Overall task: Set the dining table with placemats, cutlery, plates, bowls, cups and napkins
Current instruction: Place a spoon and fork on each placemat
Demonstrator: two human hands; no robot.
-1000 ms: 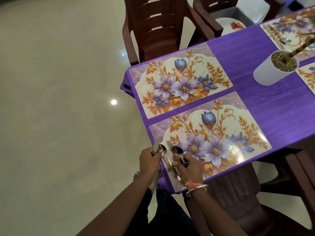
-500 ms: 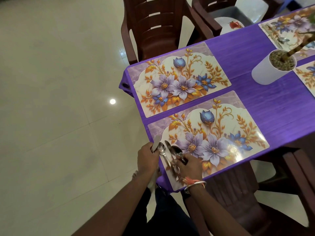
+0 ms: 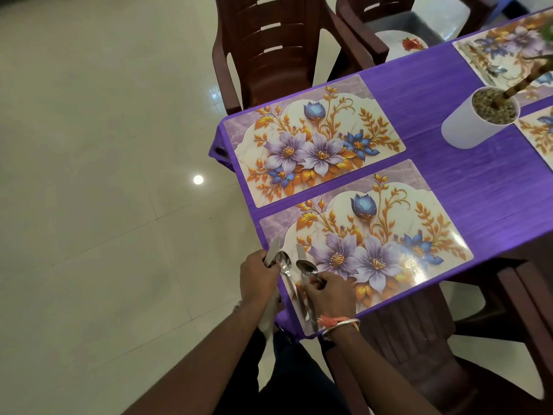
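Two floral placemats lie side by side on the purple table: the near placemat [image 3: 386, 241] and the far placemat [image 3: 314, 139]. My left hand [image 3: 258, 278] is closed around a bunch of steel cutlery; a knife blade [image 3: 273, 248] and a spoon [image 3: 283, 262] stick out above it. My right hand [image 3: 327, 292] rests on the near placemat's left end and grips a spoon [image 3: 306, 268]. A knife [image 3: 300, 286] lies flat on that placemat between my hands.
A white pot with a plant [image 3: 478, 118] stands at the table's right. More placemats [image 3: 502, 52] lie beyond it. Brown plastic chairs [image 3: 269, 49] stand at the far side and under the near edge [image 3: 419, 339]. A plate with a red flower [image 3: 404, 44] sits on another chair.
My right hand has shifted slightly along the placemat's left end with the spoon. The left hand keeps its bunch of cutlery in nearly the same place.
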